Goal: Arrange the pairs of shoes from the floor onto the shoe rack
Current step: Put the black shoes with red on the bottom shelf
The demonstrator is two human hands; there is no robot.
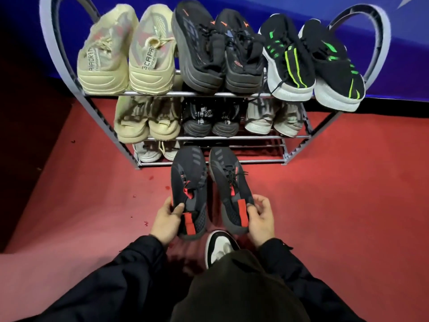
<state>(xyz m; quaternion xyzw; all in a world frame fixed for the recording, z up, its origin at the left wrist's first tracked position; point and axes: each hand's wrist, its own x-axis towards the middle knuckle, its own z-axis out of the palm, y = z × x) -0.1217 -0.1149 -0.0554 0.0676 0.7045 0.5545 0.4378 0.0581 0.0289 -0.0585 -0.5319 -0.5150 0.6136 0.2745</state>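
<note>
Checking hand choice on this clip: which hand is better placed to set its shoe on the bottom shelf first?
Probably the left hand. Its black-and-red sneaker already points its toe at the bottom shelf, beside the pale pair. The right hand holds the other sneaker similarly close, so the margin is small.

Shoe rack (210,93) on red floor (325,194) — sneakers fill two shelves; one pair lowest.

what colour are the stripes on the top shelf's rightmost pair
Bright green stripes on the black sneakers with white soles, seen clearly in the head view.
</note>
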